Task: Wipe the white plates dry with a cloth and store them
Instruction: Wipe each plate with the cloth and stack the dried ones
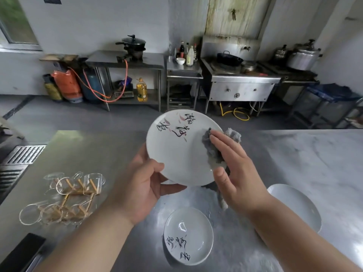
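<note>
My left hand (141, 185) grips the patterned white plate (176, 154) by its lower-left rim, tilted above the steel table (294, 154). My right hand (233, 169), fingers straight, presses the grey cloth (213, 152) onto the plate's right side. A second plate (188, 236) and a third plate (294, 205) lie on the table below.

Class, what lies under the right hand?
A crumpled grey cloth, pressed by the right hand onto the round white plate with black calligraphy. The plate surface beneath is covered.
</note>
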`<state>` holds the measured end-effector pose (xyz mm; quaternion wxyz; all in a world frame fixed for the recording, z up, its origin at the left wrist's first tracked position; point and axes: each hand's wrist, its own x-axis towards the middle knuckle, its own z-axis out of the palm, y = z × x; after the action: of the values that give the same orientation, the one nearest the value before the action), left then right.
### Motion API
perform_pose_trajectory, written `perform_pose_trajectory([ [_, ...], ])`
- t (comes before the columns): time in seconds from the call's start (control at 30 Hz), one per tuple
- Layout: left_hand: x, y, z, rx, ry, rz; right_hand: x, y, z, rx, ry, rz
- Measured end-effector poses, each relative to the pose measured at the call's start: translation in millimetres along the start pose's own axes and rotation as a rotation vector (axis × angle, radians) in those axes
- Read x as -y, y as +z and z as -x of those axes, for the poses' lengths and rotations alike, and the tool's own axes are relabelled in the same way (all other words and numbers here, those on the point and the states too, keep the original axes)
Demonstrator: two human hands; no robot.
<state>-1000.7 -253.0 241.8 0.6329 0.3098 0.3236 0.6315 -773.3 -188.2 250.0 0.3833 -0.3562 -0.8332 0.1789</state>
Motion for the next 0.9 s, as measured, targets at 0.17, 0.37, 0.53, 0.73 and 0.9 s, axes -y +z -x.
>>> perform_pose_trajectory([
  [0.17,31,8,-2,-0.005,0.062,0.021,42,58,57,0.081,0.160,0.020],
  [0.37,46,15,-6,-0.027,0.091,0.060,22,41,45,0.172,0.336,-0.017],
  [0.53,53,28,-7,0.052,0.084,0.037,15,31,33,0.114,0.371,0.036],
  [0.73,66,29,-10,-0.091,0.076,0.027,29,61,69,0.125,0.347,-0.109],
  [0.9,71,18,-12,-0.113,0.019,0.077,-27,29,48,-0.327,0.707,-0.203],
])
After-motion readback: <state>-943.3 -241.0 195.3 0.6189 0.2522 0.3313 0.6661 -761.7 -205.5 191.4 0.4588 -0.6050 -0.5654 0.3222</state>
